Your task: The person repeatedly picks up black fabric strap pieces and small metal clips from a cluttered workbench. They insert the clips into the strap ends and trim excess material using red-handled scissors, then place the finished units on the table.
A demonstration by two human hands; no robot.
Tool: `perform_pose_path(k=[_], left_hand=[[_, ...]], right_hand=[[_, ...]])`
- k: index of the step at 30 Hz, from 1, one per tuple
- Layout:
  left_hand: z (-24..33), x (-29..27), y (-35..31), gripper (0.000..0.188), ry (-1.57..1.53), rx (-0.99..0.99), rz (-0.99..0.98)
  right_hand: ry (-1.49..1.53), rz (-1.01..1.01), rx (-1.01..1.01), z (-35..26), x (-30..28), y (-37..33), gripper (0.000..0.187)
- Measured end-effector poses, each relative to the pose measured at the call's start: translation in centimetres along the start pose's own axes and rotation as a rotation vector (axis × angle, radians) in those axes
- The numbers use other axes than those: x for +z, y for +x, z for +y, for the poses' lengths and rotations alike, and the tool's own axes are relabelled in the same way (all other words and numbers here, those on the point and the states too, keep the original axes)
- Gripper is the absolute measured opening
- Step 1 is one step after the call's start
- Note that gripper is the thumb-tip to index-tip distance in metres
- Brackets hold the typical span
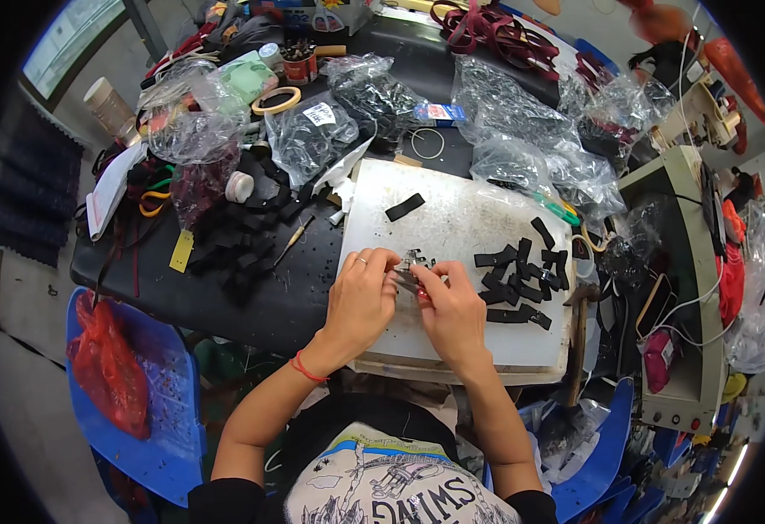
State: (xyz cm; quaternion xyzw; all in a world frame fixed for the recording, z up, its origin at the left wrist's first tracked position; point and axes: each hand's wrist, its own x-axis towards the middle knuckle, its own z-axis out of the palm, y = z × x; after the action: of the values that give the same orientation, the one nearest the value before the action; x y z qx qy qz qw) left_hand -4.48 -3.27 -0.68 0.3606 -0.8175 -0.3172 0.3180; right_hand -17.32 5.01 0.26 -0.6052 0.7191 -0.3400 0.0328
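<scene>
Over the white board (374,210), my left hand (363,293) and my right hand (454,316) meet with fingertips pinched close together. What sits between them is small and partly hidden by the fingers. Just beyond the fingertips lie several small silvery metal pieces (415,258). One short black strap piece (404,207) lies alone farther back on the board. To the right of my right hand is a loose pile of similar black strap pieces (518,278).
More black pieces (234,240) heap on the dark table at left, beside an awl-like tool (295,238). Clear plastic bags (522,113), a tape roll (276,99) and a red tin (299,65) crowd the back. A hammer (582,332) rests by the board's right edge.
</scene>
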Motion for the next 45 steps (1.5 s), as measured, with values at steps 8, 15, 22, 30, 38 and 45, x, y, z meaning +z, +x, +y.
perform_pose_path(k=[8, 15, 22, 30, 38, 45], left_hand=[[0.6, -2.8, -1.0, 0.023, -0.838, -0.532, -0.299], [0.6, -3.3, -2.9, 0.019, -0.921, -0.553, -0.206], [0.6, -4.2, -3.2, 0.016, -0.864, -0.642, -0.224], [-0.3, -4.7, -3.1, 0.019, -0.824, -0.585, -0.227], [-7.5, -8.2, 3.9, 0.017, 0.211, -0.049, 0.265], [-11.6, -6.8, 5.6, 0.024, 0.581, 0.007, -0.061]], right_hand=[[0.134, -0.015, -0.159, -0.8, 0.3, -1.1, 0.034], [0.322, -0.102, -0.057, -2.2, -1.1, -0.6, 0.038], [0.344, -0.211, -0.252, -1.8, -1.1, -0.6, 0.043], [0.186, -0.211, -0.42, -2.3, -1.3, -0.1, 0.048], [0.157, -0.103, -0.176, -1.2, 0.6, -2.7, 0.048], [0.197, -0.096, -0.062, -1.7, 0.8, -3.6, 0.046]])
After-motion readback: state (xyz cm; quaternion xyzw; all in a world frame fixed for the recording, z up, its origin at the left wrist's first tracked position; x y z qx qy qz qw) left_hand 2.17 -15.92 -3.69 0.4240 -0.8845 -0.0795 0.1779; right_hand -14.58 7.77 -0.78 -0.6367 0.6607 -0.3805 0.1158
